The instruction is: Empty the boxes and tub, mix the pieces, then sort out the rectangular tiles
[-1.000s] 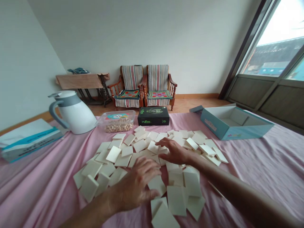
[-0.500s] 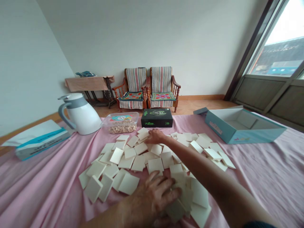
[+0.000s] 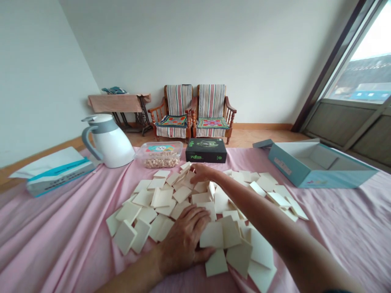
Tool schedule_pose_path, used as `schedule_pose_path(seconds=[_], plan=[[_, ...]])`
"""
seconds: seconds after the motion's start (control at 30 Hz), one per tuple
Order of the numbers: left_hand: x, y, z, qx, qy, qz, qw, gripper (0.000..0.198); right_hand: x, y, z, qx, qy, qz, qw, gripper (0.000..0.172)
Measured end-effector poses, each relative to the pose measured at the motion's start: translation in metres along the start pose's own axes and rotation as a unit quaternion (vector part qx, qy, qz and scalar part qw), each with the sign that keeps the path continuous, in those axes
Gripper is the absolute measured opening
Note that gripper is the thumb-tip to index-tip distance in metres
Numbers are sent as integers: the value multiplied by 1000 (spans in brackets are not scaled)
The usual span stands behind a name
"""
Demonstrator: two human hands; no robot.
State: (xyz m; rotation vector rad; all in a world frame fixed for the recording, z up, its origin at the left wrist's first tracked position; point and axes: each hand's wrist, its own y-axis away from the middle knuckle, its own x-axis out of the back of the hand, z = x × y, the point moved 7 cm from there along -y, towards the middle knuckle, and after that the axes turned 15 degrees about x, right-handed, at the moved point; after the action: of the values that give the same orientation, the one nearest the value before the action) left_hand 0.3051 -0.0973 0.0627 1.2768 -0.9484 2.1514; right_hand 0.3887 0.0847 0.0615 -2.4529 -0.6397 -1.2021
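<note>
Cards (image 3: 214, 235), cream, flat, squarish; left hand (image 3: 183, 240) splayed on them, nothing gripped; right hand (image 3: 203, 173) near box (image 3: 206, 149), grip unclear.

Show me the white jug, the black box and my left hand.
white jug (image 3: 115, 145), head view, on its rounded body.
black box (image 3: 206, 156), head view, on its front face.
left hand (image 3: 182, 241), head view, on the back of the hand.

Both hands, left (image 3: 183, 238) and right (image 3: 200, 172), press flat on cream cards (image 3: 220, 234).
</note>
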Motion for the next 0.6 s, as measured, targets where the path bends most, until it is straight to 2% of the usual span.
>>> schedule_pose_path(seconds=[0.13,0.2,0.23,0.3,0.4,0.5,0.6], plan=[[5,1,-7,17,-31,43,998,51,3,17,-36,62,-62,-25,996,32],[7,2,-13,34,-50,70,996,50,16,30,-43,103,-75,3,992,31],[8,3,-16,44,-57,80,994,49,25,38,-39,104,-60,27,992,28],[10,3,-23,65,-65,93,991,45,46,56,-14,55,8,74,996,21],[15,1,-33,101,-82,95,987,37,67,88,40,-54,96,84,990,23],[22,-2,-43,129,-114,112,979,32,68,112,74,-85,120,61,987,42],[29,-2,-53,146,-151,141,967,29,57,124,81,-84,123,37,988,59]])
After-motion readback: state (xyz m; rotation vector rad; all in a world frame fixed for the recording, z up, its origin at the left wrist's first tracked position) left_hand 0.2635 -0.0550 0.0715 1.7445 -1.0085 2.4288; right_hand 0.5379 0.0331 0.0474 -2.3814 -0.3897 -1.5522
